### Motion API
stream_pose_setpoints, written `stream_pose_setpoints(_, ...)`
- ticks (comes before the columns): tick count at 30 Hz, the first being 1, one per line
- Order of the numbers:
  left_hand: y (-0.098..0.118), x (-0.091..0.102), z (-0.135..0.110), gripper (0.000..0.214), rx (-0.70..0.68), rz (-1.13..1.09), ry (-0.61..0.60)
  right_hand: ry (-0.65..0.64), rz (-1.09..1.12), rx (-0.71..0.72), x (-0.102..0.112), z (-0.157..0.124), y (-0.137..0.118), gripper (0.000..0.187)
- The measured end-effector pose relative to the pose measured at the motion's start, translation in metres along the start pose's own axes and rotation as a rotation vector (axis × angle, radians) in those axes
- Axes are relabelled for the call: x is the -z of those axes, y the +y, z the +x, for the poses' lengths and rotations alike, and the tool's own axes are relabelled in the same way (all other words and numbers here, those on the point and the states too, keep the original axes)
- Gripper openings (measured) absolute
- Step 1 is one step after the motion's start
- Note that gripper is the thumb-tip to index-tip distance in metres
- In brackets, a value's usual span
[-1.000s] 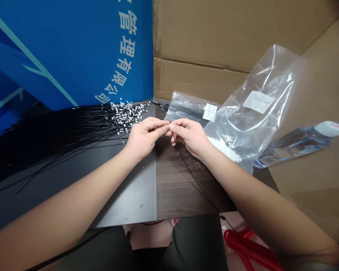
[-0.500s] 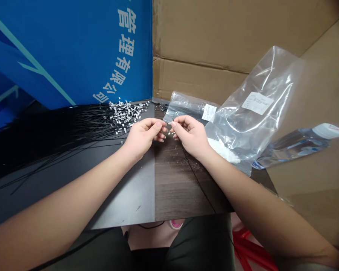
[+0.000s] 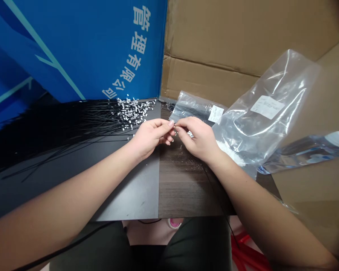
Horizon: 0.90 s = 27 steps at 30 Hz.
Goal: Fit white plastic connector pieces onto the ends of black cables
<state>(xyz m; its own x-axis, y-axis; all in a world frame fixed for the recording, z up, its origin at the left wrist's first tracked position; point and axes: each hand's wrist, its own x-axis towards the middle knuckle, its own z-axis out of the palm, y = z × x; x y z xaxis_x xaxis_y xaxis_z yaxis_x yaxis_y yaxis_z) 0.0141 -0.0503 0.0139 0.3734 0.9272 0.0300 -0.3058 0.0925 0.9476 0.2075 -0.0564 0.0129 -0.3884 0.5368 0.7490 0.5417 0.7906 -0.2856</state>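
Observation:
Both my hands meet over the dark wood-grain table [image 3: 180,192], fingertips almost touching. My left hand [image 3: 154,135] is closed in a pinch; whatever lies between its thumb and finger is too small to make out. My right hand [image 3: 197,135] pinches a thin black wire [image 3: 211,180], whose dark tip shows between the two hands. From under that hand the wire runs down over the table edge. Small white connector pieces [image 3: 190,134] show by the right fingers. Left of my hands lies a big bundle of black wires [image 3: 59,128] with white connector ends [image 3: 132,111].
A clear labelled bag [image 3: 271,131] holding white pieces leans on the right, beside a plastic water bottle [image 3: 302,152]. Behind my hands lies a smaller labelled bag [image 3: 193,107] of black wires. Cardboard [image 3: 214,34] and a blue printed panel [image 3: 81,45] wall the back.
My hands have come together, the right fingers turning inward to the left fingertips. The view has shifted slightly, so the surroundings sit farther right.

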Motion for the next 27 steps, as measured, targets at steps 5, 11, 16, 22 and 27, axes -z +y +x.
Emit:
stream_pose_setpoints(5, 0.000, 0.000, 0.000, 0.037, -0.016, -0.035, -0.006, 0.021, 0.057, -0.090, -0.004, -0.002, -0.001, 0.010)
stream_pose_setpoints(11, -0.001, -0.001, -0.001, 0.039, -0.044, 0.014, 0.045, 0.051, 0.123, -0.234, -0.009, -0.004, -0.005, 0.007)
stream_pose_setpoints(16, -0.004, -0.001, 0.000, 0.038, -0.033, 0.036, 0.080, 0.014, 0.095, -0.296, -0.009, -0.004, -0.004, 0.009)
stream_pose_setpoints(22, -0.007, 0.000, 0.000, 0.036, -0.010, 0.029, 0.108, -0.023, 0.128, -0.292, -0.011, -0.004, 0.000, 0.009)
stream_pose_setpoints(27, -0.008, 0.001, 0.001, 0.038, 0.030, -0.034, 0.066, -0.032, 0.113, -0.255, -0.010, -0.004, 0.000, 0.011)
